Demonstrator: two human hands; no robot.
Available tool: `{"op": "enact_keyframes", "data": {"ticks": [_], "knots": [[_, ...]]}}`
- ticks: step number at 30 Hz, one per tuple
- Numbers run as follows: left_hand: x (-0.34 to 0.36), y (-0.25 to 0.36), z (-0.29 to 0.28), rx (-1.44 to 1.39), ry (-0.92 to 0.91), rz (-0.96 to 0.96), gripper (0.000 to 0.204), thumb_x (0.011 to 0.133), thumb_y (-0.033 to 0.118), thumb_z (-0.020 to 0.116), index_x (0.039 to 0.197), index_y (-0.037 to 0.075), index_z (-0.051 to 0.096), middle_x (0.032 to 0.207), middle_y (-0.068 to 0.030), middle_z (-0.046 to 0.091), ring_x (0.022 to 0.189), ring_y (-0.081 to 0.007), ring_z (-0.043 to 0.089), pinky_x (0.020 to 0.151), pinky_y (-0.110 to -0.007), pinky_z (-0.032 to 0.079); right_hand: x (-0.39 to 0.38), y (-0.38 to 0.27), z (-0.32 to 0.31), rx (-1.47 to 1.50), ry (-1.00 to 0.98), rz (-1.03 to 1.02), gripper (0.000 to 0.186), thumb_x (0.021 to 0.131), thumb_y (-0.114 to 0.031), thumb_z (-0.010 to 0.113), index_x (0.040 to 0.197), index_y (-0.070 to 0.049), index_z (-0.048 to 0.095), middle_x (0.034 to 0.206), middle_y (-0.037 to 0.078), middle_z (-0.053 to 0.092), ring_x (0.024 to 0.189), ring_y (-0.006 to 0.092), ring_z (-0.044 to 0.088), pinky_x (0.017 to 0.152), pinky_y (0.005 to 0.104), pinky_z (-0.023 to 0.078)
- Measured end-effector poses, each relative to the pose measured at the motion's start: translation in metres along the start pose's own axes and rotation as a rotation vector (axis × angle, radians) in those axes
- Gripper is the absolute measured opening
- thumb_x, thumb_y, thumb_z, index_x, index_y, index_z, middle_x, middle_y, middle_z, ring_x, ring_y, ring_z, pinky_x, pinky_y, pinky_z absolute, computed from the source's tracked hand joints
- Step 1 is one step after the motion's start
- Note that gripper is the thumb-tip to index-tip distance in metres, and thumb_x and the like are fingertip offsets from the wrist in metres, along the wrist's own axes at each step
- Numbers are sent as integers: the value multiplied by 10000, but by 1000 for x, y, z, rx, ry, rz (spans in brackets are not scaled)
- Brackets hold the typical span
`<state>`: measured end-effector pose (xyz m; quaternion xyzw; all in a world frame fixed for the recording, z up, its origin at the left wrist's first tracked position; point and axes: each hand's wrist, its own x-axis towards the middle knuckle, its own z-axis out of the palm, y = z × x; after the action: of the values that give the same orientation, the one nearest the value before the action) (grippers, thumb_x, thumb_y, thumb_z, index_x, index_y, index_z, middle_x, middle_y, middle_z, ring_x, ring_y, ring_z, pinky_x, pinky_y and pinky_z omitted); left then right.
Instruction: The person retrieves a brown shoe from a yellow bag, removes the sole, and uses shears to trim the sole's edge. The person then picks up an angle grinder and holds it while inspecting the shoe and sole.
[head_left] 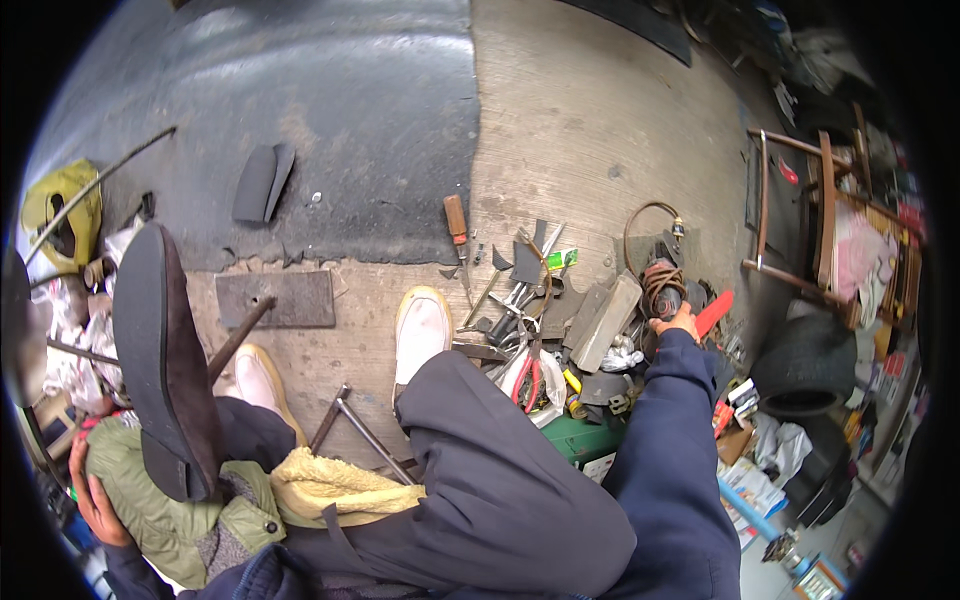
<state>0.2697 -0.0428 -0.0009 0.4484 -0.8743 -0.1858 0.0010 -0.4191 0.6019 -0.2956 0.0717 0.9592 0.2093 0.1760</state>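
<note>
At the right, my right hand (678,325) closes on the end of a dark power tool (662,290) with a brown cord wound around it; its exact kind is unclear. My left hand (97,490) lies with fingers stretched along the edge of a green quilted cloth (140,520) at lower left. Above that cloth a dark shoe (160,350) is turned with its black sole up. A metal rod (240,335) rises beside it from a flat base plate (290,300) on the floor; where the rod ends is hidden behind the shoe.
Between my feet and right hand lie pliers (527,380), a grey block (606,322) and several other tools. A wooden-handled tool (456,220) lies by a black rubber sheet (380,120). Tyres (803,365) and a wooden frame (825,210) stand at right, a yellow-green container (62,215) at left.
</note>
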Motion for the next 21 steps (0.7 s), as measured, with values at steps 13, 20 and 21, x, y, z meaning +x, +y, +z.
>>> {"op": "enact_keyframes", "data": {"ticks": [13,20,21], "knots": [[4,16,16,-90,132,82,465,991,78,452,1439,-44,483,1470,-181,517,1379,-287,472,1183,-391,298,-102,11,-69,461,254,-131,837,686,-481,811,1316,16,573,1137,290,697,1123,447,652,985,475,494],[29,90,8,-271,524,524,436,934,15,492,1367,-26,526,1424,-200,539,1349,-329,491,1165,-436,325,-239,-18,-191,1428,193,-592,450,793,-130,838,1173,-18,624,1031,46,690,884,138,629,842,294,516],[35,111,9,-425,534,591,439,925,4,498,1361,-24,528,1408,-196,551,1342,-328,497,1161,-441,333,-261,-26,-214,1500,211,-703,429,806,-99,828,1172,-34,613,1024,22,668,882,119,620,832,278,511]]}}
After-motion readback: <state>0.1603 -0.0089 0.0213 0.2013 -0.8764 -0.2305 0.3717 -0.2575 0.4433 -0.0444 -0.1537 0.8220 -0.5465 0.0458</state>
